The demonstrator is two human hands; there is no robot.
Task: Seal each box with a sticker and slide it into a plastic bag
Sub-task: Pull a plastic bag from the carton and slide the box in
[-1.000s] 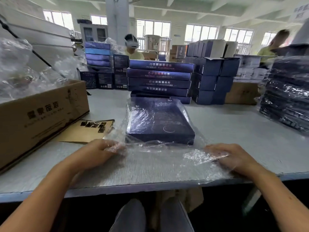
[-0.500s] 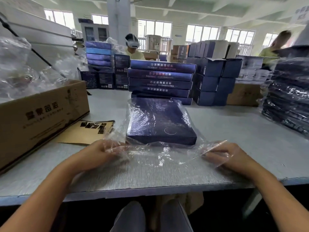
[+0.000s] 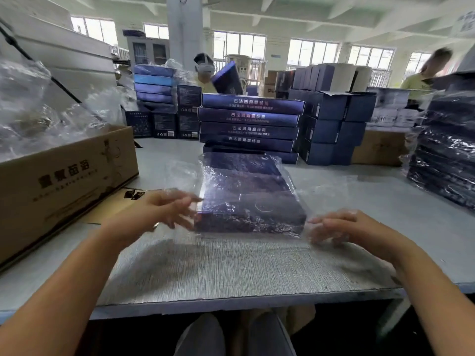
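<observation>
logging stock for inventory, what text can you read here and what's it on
"古法" opens the white line on each side in the stack of blue boxes; the rest is blurred.
On the cardboard carton: four big dark characters, too blurred to read.
On the bagged box: a ring emblem, no readable words.
On the wall sign, top right: too blurred.

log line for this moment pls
box: in bag, on table | left hand: open, at box corner | right hand: on bag, grip unclear
</observation>
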